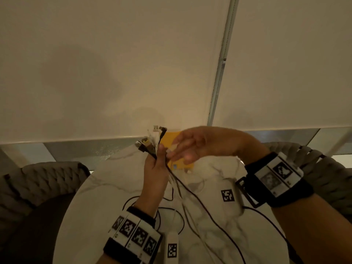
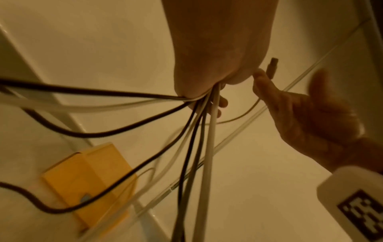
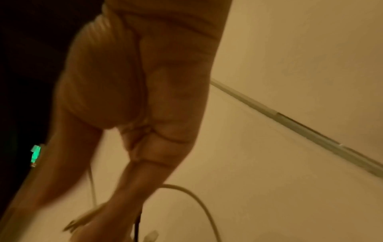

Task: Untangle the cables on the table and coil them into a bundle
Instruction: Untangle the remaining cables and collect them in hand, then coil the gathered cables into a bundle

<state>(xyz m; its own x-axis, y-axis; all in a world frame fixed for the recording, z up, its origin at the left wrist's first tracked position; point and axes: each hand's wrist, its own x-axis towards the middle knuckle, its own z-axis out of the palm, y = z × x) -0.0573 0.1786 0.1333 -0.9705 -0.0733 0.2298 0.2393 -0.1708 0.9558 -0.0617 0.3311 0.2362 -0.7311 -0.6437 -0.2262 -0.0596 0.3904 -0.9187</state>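
Your left hand (image 1: 155, 168) is curled round the cables (image 1: 152, 143) near their plugs, raised above the counter (image 1: 209, 216), tails trailing across it. Your right hand (image 1: 192, 143) reaches in, fingers loosely spread; whether it pinches a white strand I cannot tell. Keep the plugs level, then draw one strand free at a time.

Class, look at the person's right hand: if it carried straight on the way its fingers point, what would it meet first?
Most likely the cable ends that the left hand grips. The right hand reaches leftward, its fingertips seemingly already by that bunch. The yellow box sits behind; depth is unclear.
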